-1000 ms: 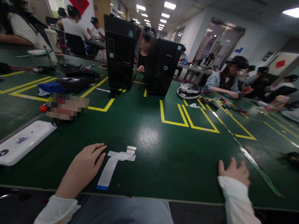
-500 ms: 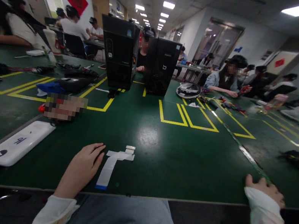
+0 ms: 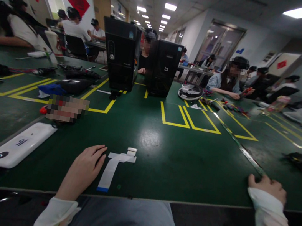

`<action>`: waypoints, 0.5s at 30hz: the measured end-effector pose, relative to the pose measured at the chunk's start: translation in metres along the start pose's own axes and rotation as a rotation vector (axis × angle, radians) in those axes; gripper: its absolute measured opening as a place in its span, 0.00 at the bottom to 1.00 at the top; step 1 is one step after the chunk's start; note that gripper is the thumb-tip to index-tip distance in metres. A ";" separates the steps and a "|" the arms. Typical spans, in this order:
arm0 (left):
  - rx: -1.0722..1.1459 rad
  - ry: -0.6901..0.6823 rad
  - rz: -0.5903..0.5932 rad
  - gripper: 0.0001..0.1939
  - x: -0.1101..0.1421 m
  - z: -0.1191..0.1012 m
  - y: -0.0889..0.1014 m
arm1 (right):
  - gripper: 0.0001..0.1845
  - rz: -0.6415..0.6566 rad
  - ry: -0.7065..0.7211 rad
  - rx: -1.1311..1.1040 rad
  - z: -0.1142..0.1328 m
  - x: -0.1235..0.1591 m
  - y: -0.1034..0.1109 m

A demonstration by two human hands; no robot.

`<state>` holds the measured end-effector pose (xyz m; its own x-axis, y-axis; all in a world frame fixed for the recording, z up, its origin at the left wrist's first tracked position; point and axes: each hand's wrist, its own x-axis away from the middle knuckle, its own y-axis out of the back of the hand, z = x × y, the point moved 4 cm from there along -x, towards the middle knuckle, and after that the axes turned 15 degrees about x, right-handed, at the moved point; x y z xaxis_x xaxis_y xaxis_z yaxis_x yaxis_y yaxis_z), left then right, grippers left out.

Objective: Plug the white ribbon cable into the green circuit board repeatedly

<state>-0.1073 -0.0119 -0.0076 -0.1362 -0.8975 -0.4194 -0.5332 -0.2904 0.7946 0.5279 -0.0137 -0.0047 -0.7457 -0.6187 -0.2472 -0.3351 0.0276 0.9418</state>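
Observation:
My left hand lies flat on the green table, fingers stretched out, its fingertips just left of a white flat ribbon cable with a blue end. It holds nothing. My right hand rests far to the right near the table's front edge, beside a strip running across the mat. Its fingers are curled down on the surface and largely hidden behind the sleeve.
A white oblong device lies at the front left. Two black computer towers stand in the middle behind yellow floor-style markings. Cables and dark tools clutter the left side. Several people sit around the far tables.
My right hand slid from the middle right of the table out to the far right near the front edge. The left hand and the ribbon cable stayed put.

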 end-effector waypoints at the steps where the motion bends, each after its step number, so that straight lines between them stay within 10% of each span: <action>1: -0.001 0.003 0.005 0.23 0.000 0.000 0.000 | 0.38 -0.017 0.030 -0.003 0.003 -0.003 0.001; 15: -0.006 0.005 0.010 0.22 0.000 0.001 -0.001 | 0.42 0.086 0.183 0.021 0.020 -0.008 -0.008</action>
<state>-0.1073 -0.0113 -0.0086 -0.1370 -0.9022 -0.4091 -0.5266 -0.2835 0.8015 0.5248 0.0071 -0.0153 -0.6557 -0.7456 -0.1188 -0.2878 0.1014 0.9523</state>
